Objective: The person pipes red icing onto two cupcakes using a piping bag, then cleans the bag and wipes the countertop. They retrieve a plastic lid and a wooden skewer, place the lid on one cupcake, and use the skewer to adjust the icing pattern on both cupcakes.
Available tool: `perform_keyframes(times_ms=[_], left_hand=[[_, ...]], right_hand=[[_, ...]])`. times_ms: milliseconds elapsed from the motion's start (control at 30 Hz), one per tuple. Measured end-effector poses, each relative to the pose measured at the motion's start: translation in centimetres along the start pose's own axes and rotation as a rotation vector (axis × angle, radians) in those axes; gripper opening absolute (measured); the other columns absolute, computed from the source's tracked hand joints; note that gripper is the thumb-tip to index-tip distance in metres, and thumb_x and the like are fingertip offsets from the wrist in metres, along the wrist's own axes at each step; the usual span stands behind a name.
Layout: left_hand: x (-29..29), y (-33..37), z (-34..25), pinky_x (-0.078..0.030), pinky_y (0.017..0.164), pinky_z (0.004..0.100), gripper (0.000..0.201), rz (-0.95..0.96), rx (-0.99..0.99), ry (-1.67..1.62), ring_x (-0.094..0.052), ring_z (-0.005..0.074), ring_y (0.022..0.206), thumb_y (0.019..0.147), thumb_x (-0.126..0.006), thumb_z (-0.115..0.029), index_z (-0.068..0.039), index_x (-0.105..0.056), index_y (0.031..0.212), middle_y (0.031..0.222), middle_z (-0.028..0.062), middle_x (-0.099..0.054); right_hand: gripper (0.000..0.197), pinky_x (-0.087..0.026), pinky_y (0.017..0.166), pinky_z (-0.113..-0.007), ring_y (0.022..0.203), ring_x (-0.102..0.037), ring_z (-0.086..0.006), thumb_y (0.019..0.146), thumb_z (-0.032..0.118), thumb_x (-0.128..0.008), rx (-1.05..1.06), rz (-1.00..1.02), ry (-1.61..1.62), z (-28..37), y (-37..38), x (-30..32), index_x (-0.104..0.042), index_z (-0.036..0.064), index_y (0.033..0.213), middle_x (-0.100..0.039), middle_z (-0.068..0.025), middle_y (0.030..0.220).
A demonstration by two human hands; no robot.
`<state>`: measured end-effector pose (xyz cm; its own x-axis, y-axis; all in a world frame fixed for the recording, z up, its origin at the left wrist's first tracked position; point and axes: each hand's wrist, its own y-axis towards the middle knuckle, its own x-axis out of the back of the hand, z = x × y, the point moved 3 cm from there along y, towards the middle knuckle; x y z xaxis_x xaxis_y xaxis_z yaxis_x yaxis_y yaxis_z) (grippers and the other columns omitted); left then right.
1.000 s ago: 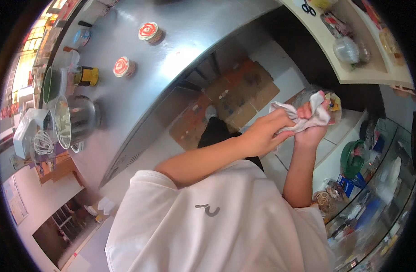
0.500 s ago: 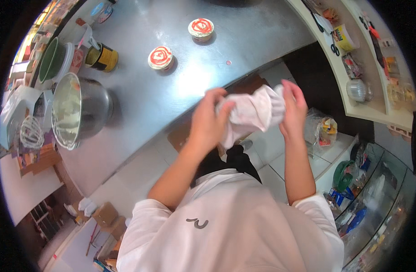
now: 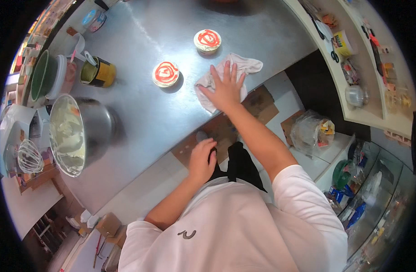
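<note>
My right hand [image 3: 227,92] lies flat with its fingers spread on a crumpled white cloth [image 3: 250,65], near the front edge of the metal table [image 3: 140,113]. Beyond the fingertips stands a small cup dessert [image 3: 207,41] topped with white cream and a red swirl. A second cup dessert [image 3: 165,74] with the same topping is to the left of the cloth. My left hand [image 3: 202,159] hangs in front of my body, short of the table edge. Its fingers are loosely bent, with the thumb apart, and nothing shows in it.
At the table's left stand a steel mixing bowl [image 3: 101,129] smeared with cream, a yellow-and-black can [image 3: 106,75] and a green bowl [image 3: 42,75]. A whisk [image 3: 30,156] is beyond the bowl. Shelves [image 3: 375,106] rise at the right; a plastic bag [image 3: 307,131] and cardboard [image 3: 262,104] lie lower down.
The cloth, held up between both hands before, now lies on the table under my right hand. My left hand has let go and drawn back toward my body.
</note>
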<state>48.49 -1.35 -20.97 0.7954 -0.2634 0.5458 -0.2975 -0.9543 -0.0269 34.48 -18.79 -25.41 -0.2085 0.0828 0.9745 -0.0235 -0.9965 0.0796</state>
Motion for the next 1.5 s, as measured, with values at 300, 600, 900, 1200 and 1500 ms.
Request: perform_keyframes(times_ms=[300, 600, 900, 1200, 1500], left_hand=[[-2.5, -4.6, 2.5, -0.043, 0.070, 0.0403, 0.016, 0.153, 0.252, 0.070, -0.054, 0.0329, 0.081, 0.075, -0.053, -0.005, -0.002, -0.057, 0.090, 0.086, 0.0150, -0.058], [-6.7, -2.5, -0.2, -0.045, 0.071, 0.0385, 0.016, 0.205, 0.518, 0.108, -0.057, 0.0325, 0.081, 0.079, -0.051, -0.008, -0.003, -0.058, 0.092, 0.088, 0.0165, -0.059], [-7.0, -7.1, 3.6, -0.045, 0.075, 0.0369, 0.018, 0.119, 0.692, 0.030, -0.058, 0.0316, 0.085, 0.080, -0.049, -0.009, -0.003, -0.058, 0.095, 0.090, 0.0159, -0.061], [-7.4, -9.0, 5.9, -0.047, 0.072, 0.0354, 0.020, 0.346, 0.767, 0.109, -0.061, 0.0279, 0.081, 0.083, -0.049, -0.016, -0.002, -0.059, 0.095, 0.085, 0.0159, -0.062], [-6.0, -19.9, 17.5, -0.046, 0.071, 0.0275, 0.020, 0.296, 0.880, -0.250, -0.057, 0.0137, 0.076, 0.085, -0.054, -0.017, 0.000, -0.059, 0.094, 0.083, 0.0084, -0.063]], right_hand=[[0.065, -0.001, 0.102, -0.058, 0.131, -0.007, -0.0377, 0.081, 0.047, -0.039, 0.122, 0.132, 0.073, 5.6, -3.4, -0.7, -0.034, 0.0068, 0.132, -0.014, -0.0194, 0.142], [0.059, -0.015, 0.105, -0.042, 0.129, -0.022, -0.0250, 0.076, 0.032, -0.055, 0.488, 0.206, 0.390, -1.3, -3.1, 0.5, -0.038, 0.0105, 0.127, -0.031, -0.0091, 0.135], [0.050, -0.026, 0.099, -0.043, 0.119, -0.035, -0.0339, 0.084, 0.024, -0.051, -0.239, -0.566, 0.098, -28.9, 7.2, 1.2, -0.035, 0.0000, 0.125, -0.038, -0.0190, 0.128], [0.081, -0.014, 0.105, -0.049, 0.131, 0.003, -0.0368, 0.084, 0.009, -0.052, -0.792, -0.175, 1.072, -4.8, -4.3, -1.3, 0.007, 0.0160, 0.139, 0.015, -0.0208, 0.141], [0.072, -0.022, 0.103, -0.038, 0.128, -0.018, -0.0390, 0.083, 0.019, -0.054, -0.910, -0.612, 0.715, -28.3, 8.8, 0.1, -0.009, 0.0044, 0.137, -0.011, -0.0277, 0.138]])
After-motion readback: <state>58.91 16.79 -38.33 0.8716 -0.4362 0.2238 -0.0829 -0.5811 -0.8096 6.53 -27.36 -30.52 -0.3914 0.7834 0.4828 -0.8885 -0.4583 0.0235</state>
